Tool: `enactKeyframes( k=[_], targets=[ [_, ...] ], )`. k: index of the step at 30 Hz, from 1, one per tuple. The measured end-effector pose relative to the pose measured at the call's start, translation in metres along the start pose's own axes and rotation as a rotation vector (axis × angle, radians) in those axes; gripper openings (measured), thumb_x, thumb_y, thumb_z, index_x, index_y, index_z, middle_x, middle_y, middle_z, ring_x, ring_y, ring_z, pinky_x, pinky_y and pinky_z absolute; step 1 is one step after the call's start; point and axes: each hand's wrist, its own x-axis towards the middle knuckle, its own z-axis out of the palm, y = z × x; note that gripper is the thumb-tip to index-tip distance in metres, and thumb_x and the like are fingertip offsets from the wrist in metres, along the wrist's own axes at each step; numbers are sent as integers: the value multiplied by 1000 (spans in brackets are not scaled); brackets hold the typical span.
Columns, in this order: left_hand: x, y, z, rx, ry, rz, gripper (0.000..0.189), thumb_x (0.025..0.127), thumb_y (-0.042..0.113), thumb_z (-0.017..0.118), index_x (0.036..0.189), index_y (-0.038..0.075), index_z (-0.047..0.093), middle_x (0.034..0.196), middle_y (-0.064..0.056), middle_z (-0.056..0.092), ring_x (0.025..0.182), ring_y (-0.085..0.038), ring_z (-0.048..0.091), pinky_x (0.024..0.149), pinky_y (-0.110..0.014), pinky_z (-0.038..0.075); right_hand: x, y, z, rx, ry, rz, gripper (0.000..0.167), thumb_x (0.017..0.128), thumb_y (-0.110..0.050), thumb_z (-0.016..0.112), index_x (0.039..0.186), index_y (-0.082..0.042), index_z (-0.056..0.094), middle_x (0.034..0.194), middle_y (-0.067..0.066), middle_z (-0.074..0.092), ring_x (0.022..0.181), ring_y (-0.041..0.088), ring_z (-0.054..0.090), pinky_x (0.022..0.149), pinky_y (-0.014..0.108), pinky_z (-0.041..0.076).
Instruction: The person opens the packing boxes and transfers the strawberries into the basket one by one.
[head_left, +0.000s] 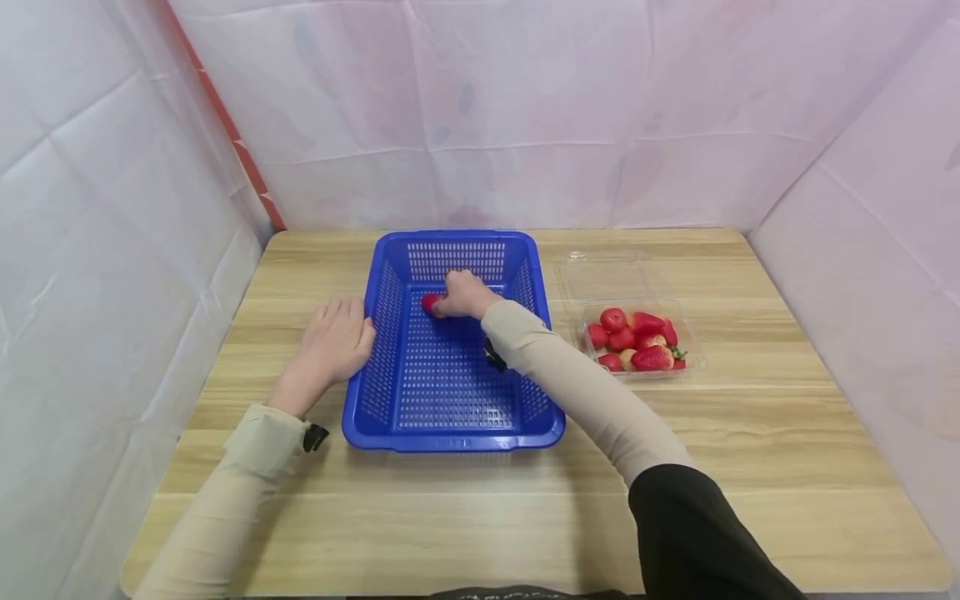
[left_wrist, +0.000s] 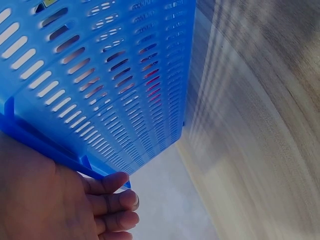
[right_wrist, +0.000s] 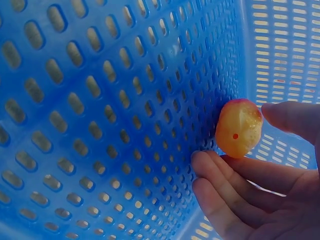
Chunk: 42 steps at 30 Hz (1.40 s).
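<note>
Inside the blue plastic basket (head_left: 457,375), my right hand (head_left: 467,293) reaches down near the back left of the floor. It pinches a red strawberry (head_left: 430,302) between thumb and fingers. The right wrist view shows the pale yellow end of this strawberry (right_wrist: 239,131), with a small red dot, close to the perforated floor. My left hand (head_left: 337,340) holds the basket's left rim from outside. In the left wrist view, its curled fingers (left_wrist: 116,205) lie along the rim, while the thumb is hidden there.
Right of the basket, a clear plastic box (head_left: 697,354) holds several red strawberries and small round red fruits. Its transparent lid (head_left: 611,275) is folded back behind it. All stand on a wooden table (head_left: 795,467), with white cloth walls (head_left: 525,100) at the back and sides.
</note>
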Motion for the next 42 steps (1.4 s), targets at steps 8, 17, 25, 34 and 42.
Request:
enactKeyframes(
  k=[8,17,25,34,42],
  targets=[
    [0,-4,2,10,10,1,32,101,24,29,104,-3,46,95,-18,50,92,-35,45,82,-48,36,1,-3,1,26,-5,19,29,87,-28,74,79,-6,57,76,5,54,65,19,50,62,32,44],
    [4,-5,0,20,7,-4,35,102,25,28,106,-4,46,97,-19,51,94,-36,47,83,-49,36,-2,-9,-9,3,-5,34,28,90,-30,70,88,-5,58,82,8,55,68,20,49,66,33,44],
    [5,-6,-1,13,-8,-7,35,102,25,27,108,-4,46,100,-20,52,97,-36,47,86,-50,36,-15,-16,-27,-36,28,40,30,95,-32,64,101,-3,58,100,12,58,83,23,54,78,39,49],
    [7,-5,0,14,-1,6,37,102,24,28,109,-6,47,101,-21,54,98,-38,48,88,-52,37,-39,-22,-66,22,95,-30,41,96,-27,64,64,-12,43,58,-3,36,49,10,33,48,25,31],
    [7,-4,3,12,10,5,35,102,24,29,108,-5,47,101,-22,53,98,-38,47,89,-52,36,-67,-1,-109,46,182,-101,49,95,-23,61,53,-16,37,49,-6,31,43,7,26,43,23,24]
  ],
)
